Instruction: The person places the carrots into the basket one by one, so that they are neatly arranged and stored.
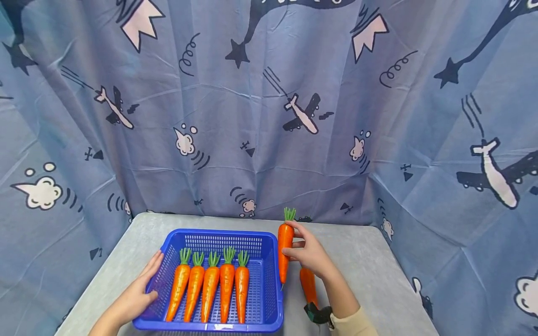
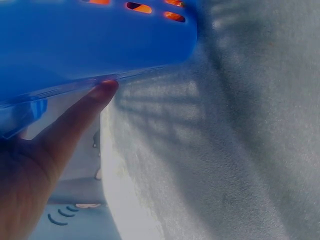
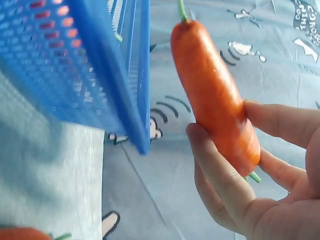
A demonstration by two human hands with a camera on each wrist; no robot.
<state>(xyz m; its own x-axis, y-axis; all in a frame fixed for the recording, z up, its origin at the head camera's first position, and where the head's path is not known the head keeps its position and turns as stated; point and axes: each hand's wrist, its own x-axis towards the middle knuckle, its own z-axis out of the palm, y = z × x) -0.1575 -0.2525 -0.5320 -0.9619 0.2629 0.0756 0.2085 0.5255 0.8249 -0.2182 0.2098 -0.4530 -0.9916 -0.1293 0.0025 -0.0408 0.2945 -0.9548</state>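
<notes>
My right hand (image 1: 308,252) pinches an orange carrot (image 1: 285,245) with a green top, thumb on one side and fingers on the other. This carrot is held upright beside the right rim of a blue plastic basket (image 1: 273,280), its tip pointing down. The right wrist view shows the same carrot (image 3: 215,95) between thumb and fingers, close to the basket's mesh wall (image 3: 70,65). Several carrots (image 1: 211,287) lie side by side in the basket, green tops away from me. Against the basket's left side rests my left hand (image 1: 136,291), fingers extended; one fingertip (image 2: 106,89) touches the rim.
Another carrot (image 1: 308,285) lies on the grey table (image 1: 365,270) right of the basket, partly hidden by my right wrist with its dark strap (image 1: 318,313). A blue curtain (image 1: 269,140) printed with planes hangs around the table's back and sides.
</notes>
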